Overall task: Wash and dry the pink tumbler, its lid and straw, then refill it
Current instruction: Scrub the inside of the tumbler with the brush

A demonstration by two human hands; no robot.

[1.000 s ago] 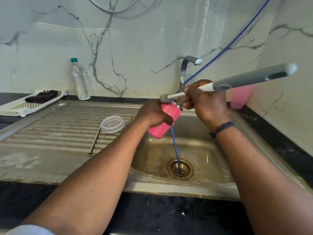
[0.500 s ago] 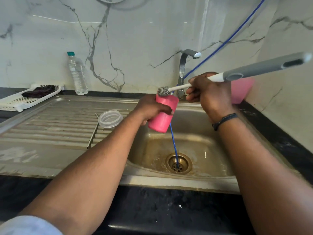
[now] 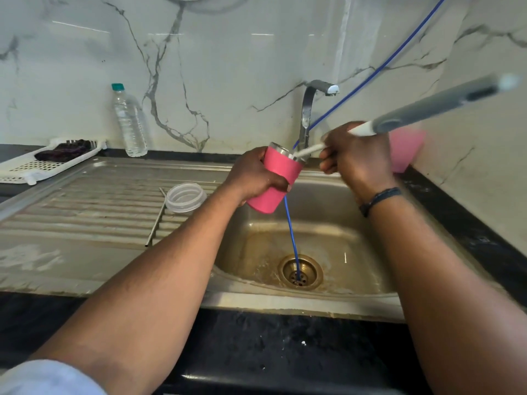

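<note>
Over the sink basin point(image 3: 356, 240), the left hand point(image 3: 251, 175) is wrapping its fingers round the pink tumbler point(image 3: 278, 181), mouth tilting up toward the right hand point(image 3: 356, 158), whose fingers are gripping the brush point(image 3: 427, 112), its head going along the tumbler's long axis.

The bottle brush point(image 3: 422, 112) head is hidden inside the pink tumbler point(image 3: 273, 181) (handle end blurred).

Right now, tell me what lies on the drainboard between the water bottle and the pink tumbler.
In the head view, the clear lid lies between the water bottle and pink tumbler, the metal straw beside it.
</note>
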